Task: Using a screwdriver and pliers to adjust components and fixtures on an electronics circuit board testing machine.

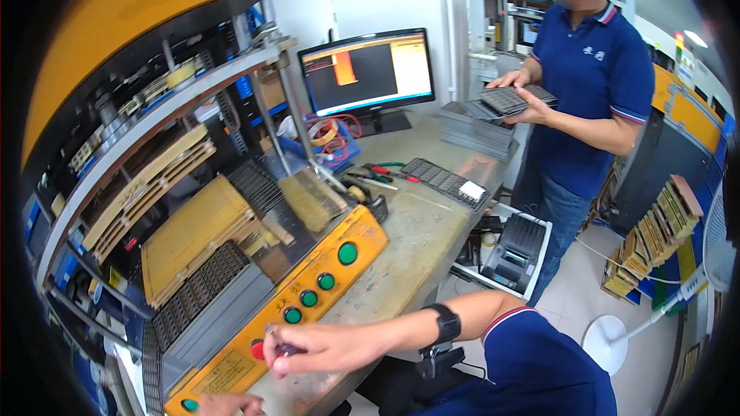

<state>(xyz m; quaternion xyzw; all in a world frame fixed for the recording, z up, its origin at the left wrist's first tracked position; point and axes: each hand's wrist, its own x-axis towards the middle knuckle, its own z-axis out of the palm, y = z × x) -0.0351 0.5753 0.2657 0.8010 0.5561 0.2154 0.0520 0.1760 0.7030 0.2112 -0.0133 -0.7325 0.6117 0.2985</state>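
My right hand [320, 348] is closed round a small tool with a dark purple handle [288, 349]; its exact kind is hard to see. It hovers beside a red button [257, 350] on the yellow control panel [362, 233] of a press. At the lower edge, my left hand [230, 404] shows only in part, with fingers stretched out and nothing seen in them. It is nearest to a green button [190, 404]. Left of the panel lies a stack of black gridded trays [202, 293], with a yellow board [193, 235] behind it.
A co-worker [590, 100] stands at the far right, holding gridded trays [518, 100] above a grey stack [478, 132]. A monitor [368, 73], pliers [378, 177] and another tray [443, 180] are on the bench [416, 223]. An open drawer [530, 258] juts out; a fan [609, 339] stands right.
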